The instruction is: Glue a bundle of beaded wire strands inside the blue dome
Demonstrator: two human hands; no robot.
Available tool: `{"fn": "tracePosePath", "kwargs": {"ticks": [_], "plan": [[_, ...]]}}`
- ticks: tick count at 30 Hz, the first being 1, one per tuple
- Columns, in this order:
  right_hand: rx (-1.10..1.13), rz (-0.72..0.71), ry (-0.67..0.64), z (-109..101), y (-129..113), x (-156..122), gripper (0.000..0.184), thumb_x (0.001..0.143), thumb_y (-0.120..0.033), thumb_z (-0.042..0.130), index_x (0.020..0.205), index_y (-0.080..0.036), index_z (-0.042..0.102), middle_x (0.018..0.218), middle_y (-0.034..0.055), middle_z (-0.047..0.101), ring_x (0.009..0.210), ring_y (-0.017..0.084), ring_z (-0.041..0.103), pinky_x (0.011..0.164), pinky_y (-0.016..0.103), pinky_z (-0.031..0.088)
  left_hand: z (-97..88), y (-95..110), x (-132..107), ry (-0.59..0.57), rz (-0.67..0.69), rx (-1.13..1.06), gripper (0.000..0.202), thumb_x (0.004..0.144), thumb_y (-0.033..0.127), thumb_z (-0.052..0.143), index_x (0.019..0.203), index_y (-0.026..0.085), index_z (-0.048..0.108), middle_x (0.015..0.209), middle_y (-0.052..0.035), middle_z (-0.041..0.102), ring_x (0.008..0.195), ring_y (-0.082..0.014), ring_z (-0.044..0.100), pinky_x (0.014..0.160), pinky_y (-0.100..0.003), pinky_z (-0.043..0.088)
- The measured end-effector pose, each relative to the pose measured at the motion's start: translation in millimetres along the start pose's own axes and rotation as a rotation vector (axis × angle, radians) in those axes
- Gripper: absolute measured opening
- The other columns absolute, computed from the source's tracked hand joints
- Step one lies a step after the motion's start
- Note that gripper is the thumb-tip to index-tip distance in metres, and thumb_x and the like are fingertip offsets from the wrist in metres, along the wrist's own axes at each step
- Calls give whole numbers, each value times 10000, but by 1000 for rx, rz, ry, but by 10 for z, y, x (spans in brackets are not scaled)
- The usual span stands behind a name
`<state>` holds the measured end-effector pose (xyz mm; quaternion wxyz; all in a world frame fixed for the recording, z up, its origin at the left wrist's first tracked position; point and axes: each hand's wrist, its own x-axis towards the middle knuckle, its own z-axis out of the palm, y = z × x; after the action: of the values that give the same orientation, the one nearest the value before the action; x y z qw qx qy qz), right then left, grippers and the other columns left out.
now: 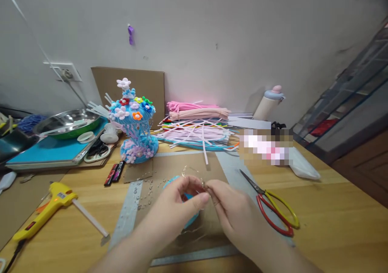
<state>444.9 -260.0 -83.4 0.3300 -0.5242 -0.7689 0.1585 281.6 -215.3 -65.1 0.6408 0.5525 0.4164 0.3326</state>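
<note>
My left hand (178,206) and my right hand (233,210) meet over a cardboard sheet (169,166) near the table's front. Both pinch a thin, pale wire (189,170) that loops up above the fingers. A small blue fuzzy piece (171,181) lies under my left hand, mostly hidden. Behind stands a blue pipe-cleaner figure (136,123) covered with small coloured flowers.
Red-and-yellow scissors (274,208) lie right of my hands. A yellow glue gun (45,210) rests at the left. Pipe cleaners (197,129) are heaped at the back, beside a bottle (268,103). A metal bowl (68,121) sits on a blue board (48,150) at the far left.
</note>
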Motion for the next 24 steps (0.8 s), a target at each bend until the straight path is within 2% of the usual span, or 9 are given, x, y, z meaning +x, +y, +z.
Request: {"fn": "tracePosePath", "kwargs": {"ticks": [4,9,12,15,17,20,22,24], "plan": [[22,58,-57,46,-53,-55,189,930,-145,310,806,-201,441,744,20,536,662,179,504,569,275,310,126,-157,-50,111,32,128,141,737,283,656,774,169,582,761,-29,618,740,-178,555,707,-294,423],[166,143,-140,34,-135,-131,175,929,-176,333,790,-195,437,741,12,511,664,165,468,578,267,302,160,-209,-138,133,-1,163,123,745,259,645,719,165,571,699,-3,577,683,-149,505,661,-262,407],[494,260,-217,15,-119,-159,144,912,-231,402,790,-188,464,709,-9,480,638,138,433,568,242,314,123,-218,-175,76,-46,55,154,746,272,665,704,159,569,694,0,579,679,-138,519,655,-248,415],[993,390,-291,31,-40,-171,274,920,-374,393,819,-156,525,676,6,523,562,111,433,519,219,333,65,-217,-198,-52,-127,-144,217,736,311,701,697,154,556,680,1,600,655,-125,551,645,-234,426],[1171,463,-309,51,3,-167,325,908,-427,437,813,-137,550,634,14,555,493,88,429,471,197,329,35,-208,-210,-107,-155,-221,250,717,328,730,690,146,561,661,2,604,630,-109,546,630,-217,422],[1173,505,-325,62,-2,-156,276,847,-410,586,784,-143,554,562,-11,556,431,71,430,416,167,332,24,-187,-231,-126,-161,-256,269,693,339,756,691,140,573,630,10,587,602,-96,527,601,-202,412],[1125,516,-297,58,-49,-156,282,842,-432,583,773,-164,530,490,-41,519,379,75,412,372,165,316,41,-175,-247,-131,-179,-280,266,710,356,736,725,141,580,643,6,587,610,-104,542,615,-215,425],[975,504,-203,57,-107,-171,260,869,-420,533,767,-183,505,464,-56,493,361,82,397,365,174,300,74,-172,-261,-108,-201,-291,273,737,387,699,779,146,578,678,-1,595,623,-114,557,630,-233,437]]}}
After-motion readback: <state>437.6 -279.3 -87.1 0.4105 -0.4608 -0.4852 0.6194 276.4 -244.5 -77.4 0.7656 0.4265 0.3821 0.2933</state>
